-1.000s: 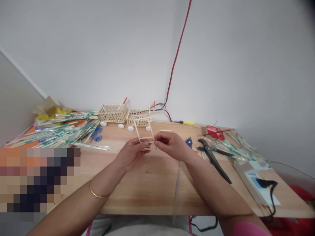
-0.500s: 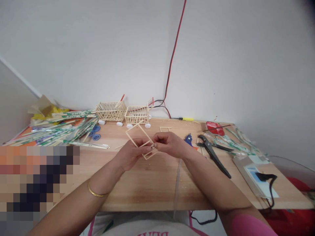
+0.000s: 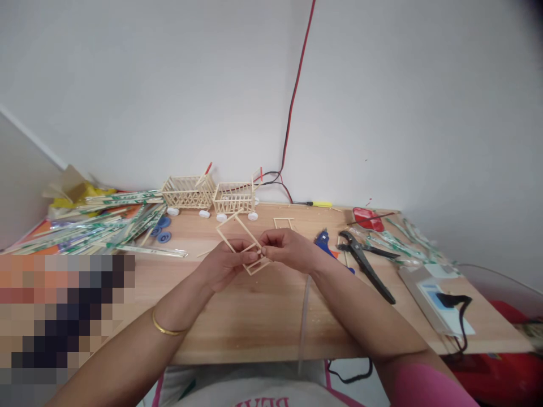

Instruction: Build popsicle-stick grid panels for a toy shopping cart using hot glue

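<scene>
Above the wooden table, both hands meet at a small frame of thin wooden sticks (image 3: 247,225), held tilted. My left hand (image 3: 229,261) grips its lower left part between thumb and fingers. At the frame's right side my right hand (image 3: 285,250) pinches with closed fingertips; the exact spot between them is hard to make out. Behind the frame stand two little stick-built carts, the left cart (image 3: 189,192) and the right cart (image 3: 235,198), both on white wheels with red handle bars. Another flat stick piece (image 3: 283,221) lies behind my right hand.
Wrapped chopsticks (image 3: 97,223) are heaped at the left beside blue discs (image 3: 163,237). A blue glue gun (image 3: 324,242), black pliers (image 3: 368,265) and a pale box (image 3: 435,299) with a black cord lie to the right. A yellow-handled tool (image 3: 319,204) rests by the wall.
Both hands keep hold of the frame in nearly the same pose, with only slight finger movement. The whole view has shifted a little.
</scene>
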Demonstrator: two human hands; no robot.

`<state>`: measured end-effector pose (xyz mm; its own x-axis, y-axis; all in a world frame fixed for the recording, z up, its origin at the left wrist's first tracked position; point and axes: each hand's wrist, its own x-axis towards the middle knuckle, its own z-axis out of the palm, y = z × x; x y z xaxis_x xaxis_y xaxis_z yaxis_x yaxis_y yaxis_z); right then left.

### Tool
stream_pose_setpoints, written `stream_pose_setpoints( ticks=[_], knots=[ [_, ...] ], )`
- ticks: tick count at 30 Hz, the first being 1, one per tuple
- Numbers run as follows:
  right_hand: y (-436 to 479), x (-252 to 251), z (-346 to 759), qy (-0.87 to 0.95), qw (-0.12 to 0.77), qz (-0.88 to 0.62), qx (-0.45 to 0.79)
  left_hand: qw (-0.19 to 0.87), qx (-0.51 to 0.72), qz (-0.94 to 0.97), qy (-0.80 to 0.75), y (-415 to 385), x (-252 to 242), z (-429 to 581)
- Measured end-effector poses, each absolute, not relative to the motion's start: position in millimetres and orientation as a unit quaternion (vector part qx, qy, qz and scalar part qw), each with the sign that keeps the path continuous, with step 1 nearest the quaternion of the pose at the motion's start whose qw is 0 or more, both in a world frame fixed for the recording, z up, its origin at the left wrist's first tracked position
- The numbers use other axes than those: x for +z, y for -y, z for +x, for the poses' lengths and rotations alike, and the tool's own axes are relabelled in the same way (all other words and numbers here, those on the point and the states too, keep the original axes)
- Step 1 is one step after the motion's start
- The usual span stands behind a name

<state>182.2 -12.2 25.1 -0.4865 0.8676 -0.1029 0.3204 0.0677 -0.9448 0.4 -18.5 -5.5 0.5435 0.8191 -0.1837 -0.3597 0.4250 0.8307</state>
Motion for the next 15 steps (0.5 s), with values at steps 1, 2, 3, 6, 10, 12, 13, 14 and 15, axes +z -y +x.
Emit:
stream_pose_setpoints(
  ticks=[1,2,3,6,10,12,13,14,15],
  knots=[
    [12.7,25.1,181.7,0.683,0.260,-0.435,0.525,0.795,0.371,0.382,-0.290,18.0,-6.4,-0.3],
    [13.3,25.4,181.4,0.685,0.260,-0.435,0.524,0.801,0.369,0.378,-0.283,17.4,-7.2,-1.0],
    [13.6,25.9,181.3,0.686,0.259,-0.435,0.523,0.805,0.367,0.374,-0.278,16.8,-8.1,-1.8],
    [13.2,28.6,183.5,0.690,0.250,-0.423,0.531,0.815,0.354,0.367,-0.274,15.1,-9.9,-4.2],
    [11.0,32.8,189.8,0.692,0.230,-0.366,0.578,0.825,0.329,0.383,-0.255,13.4,-9.7,-6.3],
    [11.0,33.2,191.1,0.701,0.222,-0.362,0.573,0.830,0.321,0.390,-0.238,13.2,-9.0,-6.6],
    [11.4,33.0,190.7,0.709,0.217,-0.374,0.557,0.831,0.317,0.394,-0.231,13.2,-8.7,-6.6],
    [12.1,33.0,189.6,0.719,0.212,-0.391,0.534,0.831,0.316,0.399,-0.226,13.3,-8.4,-6.7],
    [12.9,33.6,188.2,0.730,0.213,-0.411,0.504,0.829,0.317,0.404,-0.221,13.3,-8.2,-6.9]
  ],
)
